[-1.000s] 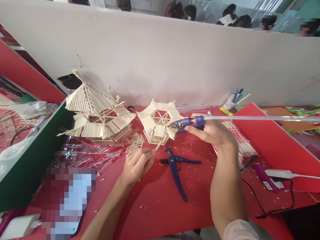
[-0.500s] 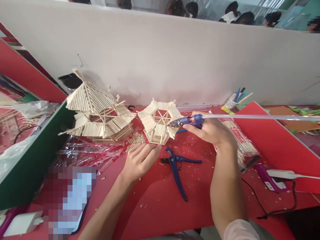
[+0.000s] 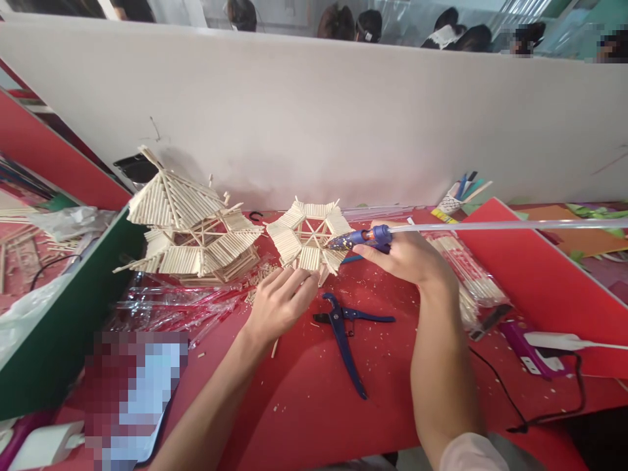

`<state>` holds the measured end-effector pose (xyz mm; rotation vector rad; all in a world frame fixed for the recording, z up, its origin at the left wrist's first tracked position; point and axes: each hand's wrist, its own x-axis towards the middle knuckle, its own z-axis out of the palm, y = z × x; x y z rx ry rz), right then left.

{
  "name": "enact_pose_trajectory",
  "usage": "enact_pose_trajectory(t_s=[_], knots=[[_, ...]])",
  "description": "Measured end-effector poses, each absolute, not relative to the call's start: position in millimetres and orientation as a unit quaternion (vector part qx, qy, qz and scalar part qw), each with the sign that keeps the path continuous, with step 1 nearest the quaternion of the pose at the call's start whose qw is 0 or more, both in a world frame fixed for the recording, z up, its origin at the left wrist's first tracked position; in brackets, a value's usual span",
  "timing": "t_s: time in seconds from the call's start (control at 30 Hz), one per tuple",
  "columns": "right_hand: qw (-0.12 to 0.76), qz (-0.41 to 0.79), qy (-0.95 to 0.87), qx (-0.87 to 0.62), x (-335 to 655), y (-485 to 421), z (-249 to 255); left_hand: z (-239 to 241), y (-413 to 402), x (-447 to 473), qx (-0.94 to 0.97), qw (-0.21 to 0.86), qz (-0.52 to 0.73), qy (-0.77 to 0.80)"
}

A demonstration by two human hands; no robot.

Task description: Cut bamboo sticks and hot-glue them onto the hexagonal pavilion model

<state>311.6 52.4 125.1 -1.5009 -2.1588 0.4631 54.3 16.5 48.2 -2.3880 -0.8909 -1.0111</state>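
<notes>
My right hand (image 3: 409, 257) is closed round a blue glue gun (image 3: 360, 239) with a long clear glue stick (image 3: 510, 226) trailing to the right. Its nozzle points at the right side of a small hexagonal stick model (image 3: 309, 241). My left hand (image 3: 279, 301) reaches to the model's near edge, fingers pressed together against it. Whether a stick is pinched between them is hidden. A larger tiered stick roof model (image 3: 189, 222) stands to the left.
Blue cutters (image 3: 343, 330) lie on the red table (image 3: 314, 399) between my arms. Cut stick bits (image 3: 262, 275), clear wrappers (image 3: 167, 307), a stick bundle (image 3: 466, 268) and a power strip with cable (image 3: 532, 353) lie around. A white partition (image 3: 343, 118) closes the back.
My left hand moved forward from the table to the small model's near edge; the short stick seen in its fingers earlier no longer shows. The glue gun shifted slightly left toward the model.
</notes>
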Motion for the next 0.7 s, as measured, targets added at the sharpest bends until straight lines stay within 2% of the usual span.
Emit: enact_pose_trajectory(t_s=[0.4,0.7], knots=[[0.205,0.182,-0.800,-0.533,320,50,127,56,21,62,-0.849,0.222,-0.335,-0.343],[0.221,0.170,-0.794,-0.540,325,48,128,59,20,64,-0.853,0.219,-0.316,-0.352]])
